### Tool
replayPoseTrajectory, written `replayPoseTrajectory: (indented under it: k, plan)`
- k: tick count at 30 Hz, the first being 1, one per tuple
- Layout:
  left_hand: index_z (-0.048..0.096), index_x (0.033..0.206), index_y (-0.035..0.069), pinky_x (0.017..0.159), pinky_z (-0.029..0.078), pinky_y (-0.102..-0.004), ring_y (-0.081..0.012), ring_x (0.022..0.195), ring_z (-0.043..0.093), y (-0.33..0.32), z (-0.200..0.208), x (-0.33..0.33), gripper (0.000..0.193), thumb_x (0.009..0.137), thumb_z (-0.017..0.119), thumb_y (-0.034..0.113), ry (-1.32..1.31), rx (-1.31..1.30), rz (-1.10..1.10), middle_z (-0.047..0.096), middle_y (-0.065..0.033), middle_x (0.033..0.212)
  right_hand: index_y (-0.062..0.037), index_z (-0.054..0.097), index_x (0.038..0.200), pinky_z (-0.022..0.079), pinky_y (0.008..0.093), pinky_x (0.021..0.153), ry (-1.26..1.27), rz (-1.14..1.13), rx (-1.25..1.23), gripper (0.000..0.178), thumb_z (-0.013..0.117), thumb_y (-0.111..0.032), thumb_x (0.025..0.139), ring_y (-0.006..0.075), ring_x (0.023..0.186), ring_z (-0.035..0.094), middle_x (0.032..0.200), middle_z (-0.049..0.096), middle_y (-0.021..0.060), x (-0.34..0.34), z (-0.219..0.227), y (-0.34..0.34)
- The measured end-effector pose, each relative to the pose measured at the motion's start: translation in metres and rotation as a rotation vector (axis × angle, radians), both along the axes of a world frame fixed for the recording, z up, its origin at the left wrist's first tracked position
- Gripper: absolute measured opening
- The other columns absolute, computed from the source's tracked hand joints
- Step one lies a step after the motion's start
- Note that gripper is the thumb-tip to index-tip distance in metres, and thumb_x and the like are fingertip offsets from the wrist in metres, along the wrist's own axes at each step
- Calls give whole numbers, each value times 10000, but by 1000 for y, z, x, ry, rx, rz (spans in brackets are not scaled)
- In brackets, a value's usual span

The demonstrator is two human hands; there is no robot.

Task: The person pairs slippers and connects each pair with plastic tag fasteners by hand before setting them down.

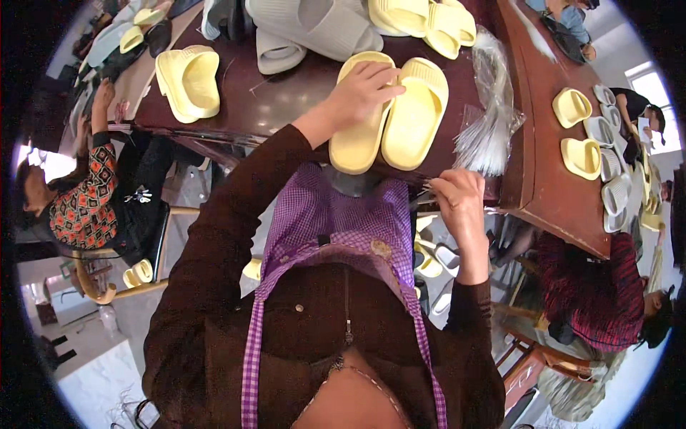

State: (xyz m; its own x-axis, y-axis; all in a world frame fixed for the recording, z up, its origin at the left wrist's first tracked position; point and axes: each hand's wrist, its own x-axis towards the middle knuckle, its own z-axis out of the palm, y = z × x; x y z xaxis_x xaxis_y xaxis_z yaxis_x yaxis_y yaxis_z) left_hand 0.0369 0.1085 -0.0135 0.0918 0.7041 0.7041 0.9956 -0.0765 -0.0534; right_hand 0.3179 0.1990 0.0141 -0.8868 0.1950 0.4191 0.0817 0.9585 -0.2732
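Observation:
A pair of pale yellow slide slippers lies side by side at the table's near edge, toes pointing away from me. My left hand (363, 96) is closed over the strap of the left slipper (355, 146), its thumb side against the right slipper (416, 118). Lower and to the right, just off the table edge, my right hand (461, 204) is pinched closed. A thin pale bit shows at its fingertips, too small to name. Beyond that hand, a bundle of thin clear plastic strands (482, 146) spills from a clear bag (491, 68).
Another yellow slipper (189, 84) sits to the left on the dark red table (257, 107). Grey slippers (314, 32) and more yellow ones (446, 28) lie at the back. Co-workers sit at left (86, 193) and right (593, 293), with slippers on the brown table (557, 171) there.

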Motion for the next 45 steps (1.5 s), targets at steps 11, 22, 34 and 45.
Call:
replayPoseTrajectory:
  k: [11,22,34,45]
  plan:
    - [542,1122,-11,862,442,-352,-291,1040,545,-25,26,121,341,781,550,-10,-971,109,-355,545,-160,1152,-28,642,845,418,298,752,208,-100,-250,166,641,39,693,203,834,550,861,601,67,9,23,8]
    - [565,1005,-28,716,483,-273,-178,798,616,1,13,153,196,815,569,20,-1269,-175,-677,634,-105,878,3,635,860,436,281,760,303,20,-538,135,640,36,730,183,873,546,934,583,83,24,41,-8]
    - [583,906,-11,595,468,-222,-83,675,583,-35,9,151,97,836,562,52,-1804,29,-482,614,-37,734,18,617,949,379,345,960,-87,-6,-276,179,602,-75,798,281,1090,530,1125,584,143,-23,-23,64]
    - [554,932,-6,564,461,-253,-133,615,569,-145,24,116,86,855,530,26,-2156,422,-552,575,-67,692,28,568,914,428,324,858,37,-125,-146,97,553,-53,863,213,931,555,1025,613,115,-9,-53,103]
